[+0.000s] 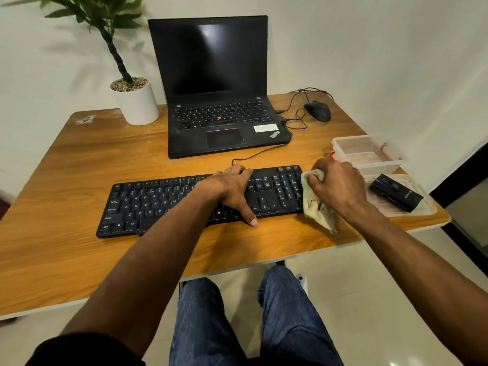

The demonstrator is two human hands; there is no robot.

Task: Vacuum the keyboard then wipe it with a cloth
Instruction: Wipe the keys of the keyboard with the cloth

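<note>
Wired black keyboard [184,202] lies on the wooden desk [66,180] just in front of the closed-down ThinkPad laptop [219,101], near the desk's front edge. Its long axis runs roughly from 8 o'clock to 2 o'clock in the head view, the left end nearer the person; key legends read upright from the seat, cable leaving the back edge toward the laptop. Left hand [232,188] rests across the middle-right of the keys, fingers spread and fairly straight over the far edge, thumb [250,217] hooked at the near edge — bracing, holding nothing. Right hand [338,186] sits at the keyboard's right end by the numpad, fingers curled round a bunched beige cloth [314,204], a tail of it hanging onto the desk. Judged step: wiping. To do it well, keep the left hand pinning the board, press the cloth flat and draw it along the rows, working leftward — shifting the brace as needed. At 3 o'clock, a small black handheld vacuum [396,194] lies on a clear lid [422,210], beside a clear plastic container [369,154].
</note>
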